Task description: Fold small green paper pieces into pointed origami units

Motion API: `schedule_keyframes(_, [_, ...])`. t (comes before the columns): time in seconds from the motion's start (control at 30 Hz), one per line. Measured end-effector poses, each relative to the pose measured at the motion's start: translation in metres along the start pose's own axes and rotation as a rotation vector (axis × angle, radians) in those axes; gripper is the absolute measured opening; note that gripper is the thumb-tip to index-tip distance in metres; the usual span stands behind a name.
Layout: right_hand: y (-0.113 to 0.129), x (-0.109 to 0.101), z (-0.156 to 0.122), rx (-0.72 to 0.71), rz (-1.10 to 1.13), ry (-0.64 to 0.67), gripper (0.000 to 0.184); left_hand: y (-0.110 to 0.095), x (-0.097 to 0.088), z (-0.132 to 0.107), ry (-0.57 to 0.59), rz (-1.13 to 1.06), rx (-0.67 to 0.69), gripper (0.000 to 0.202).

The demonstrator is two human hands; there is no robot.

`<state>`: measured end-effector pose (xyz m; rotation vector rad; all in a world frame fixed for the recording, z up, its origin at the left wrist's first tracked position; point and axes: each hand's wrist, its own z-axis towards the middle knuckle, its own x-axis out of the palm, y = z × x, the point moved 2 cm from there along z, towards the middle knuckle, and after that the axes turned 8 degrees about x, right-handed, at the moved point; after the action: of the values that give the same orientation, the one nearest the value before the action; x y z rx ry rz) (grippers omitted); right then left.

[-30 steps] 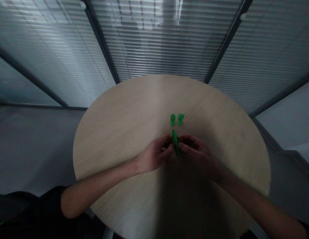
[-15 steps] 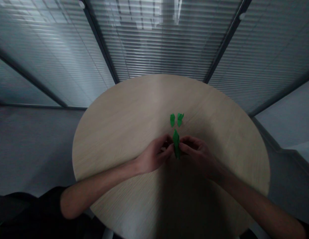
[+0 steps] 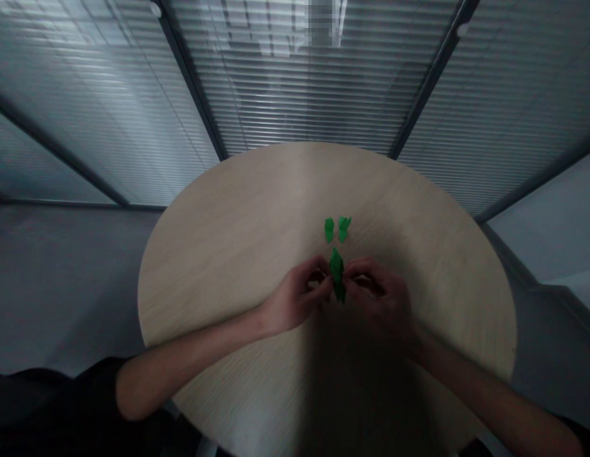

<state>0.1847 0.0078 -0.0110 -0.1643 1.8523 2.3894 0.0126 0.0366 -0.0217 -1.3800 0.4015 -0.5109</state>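
Note:
A small folded green paper piece [image 3: 337, 274] stands upright between both hands, just above the round wooden table [image 3: 238, 241]. My left hand [image 3: 299, 297] pinches its left side with curled fingers. My right hand [image 3: 380, 298] pinches its right side, fingers bent together. Two more small green folded paper pieces [image 3: 337, 228] lie side by side on the table a little beyond the hands.
Glass walls with closed horizontal blinds [image 3: 295, 82] and dark frames stand behind the table. Grey floor [image 3: 61, 279] surrounds the table on both sides. My dark sleeve [image 3: 52, 406] shows at the lower left.
The right hand has curled slightly more over the green piece; the piece has turned a little. The two pieces on the table have not moved.

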Motion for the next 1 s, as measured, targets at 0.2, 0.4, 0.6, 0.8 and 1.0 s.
schedule_keyframes(0.2, [0.0014, 0.0003, -0.0015, -0.081, -0.001, -0.027, 0.011, 0.0004, 0.0009, -0.0008, -0.022, -0.006, 0.003, 0.025])
schedule_keyframes(0.4, [0.0021, -0.0012, -0.0020, -0.176, -0.099, -0.053, 0.011, 0.0010, 0.0024, -0.0011, -0.021, -0.019, 0.008, 0.022])
schedule_keyframes(0.6, [0.0046, -0.0009, -0.0011, -0.189, -0.220, -0.077, 0.006, -0.0021, 0.0023, -0.0015, -0.019, 0.038, 0.037, 0.016])
schedule_keyframes(0.8, [0.0034, -0.0010, -0.0006, -0.174, -0.213, -0.044, 0.005, -0.0020, -0.0002, -0.0018, -0.017, 0.158, 0.059, 0.012])
schedule_keyframes(1.0, [0.0039, -0.0027, -0.0003, -0.182, -0.216, -0.006, 0.008, -0.0023, -0.0016, -0.0016, -0.014, 0.178, 0.072, 0.006])
